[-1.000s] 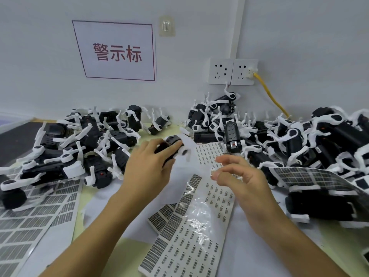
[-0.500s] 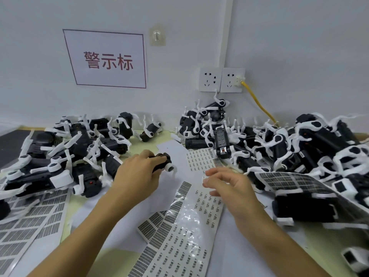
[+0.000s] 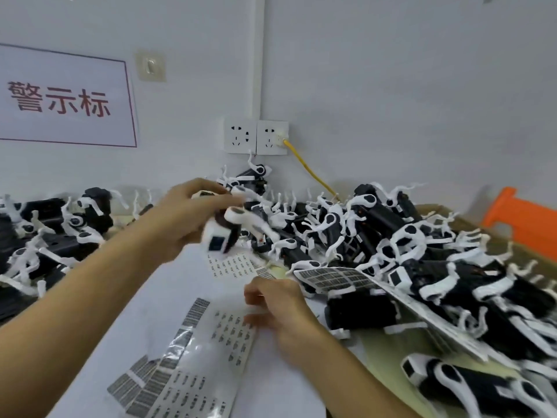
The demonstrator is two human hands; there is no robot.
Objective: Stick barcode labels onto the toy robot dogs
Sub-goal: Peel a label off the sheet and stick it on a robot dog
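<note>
Cluttered table [image 3: 187,285], blurred black-and-white toy dog [image 3: 232,233] held aloft

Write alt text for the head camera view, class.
The left hand lifts a toy robot dog over a white table, while the right hand rests on a barcode label sheet; heaps of black-and-white toy dogs lie on both sides.
</note>
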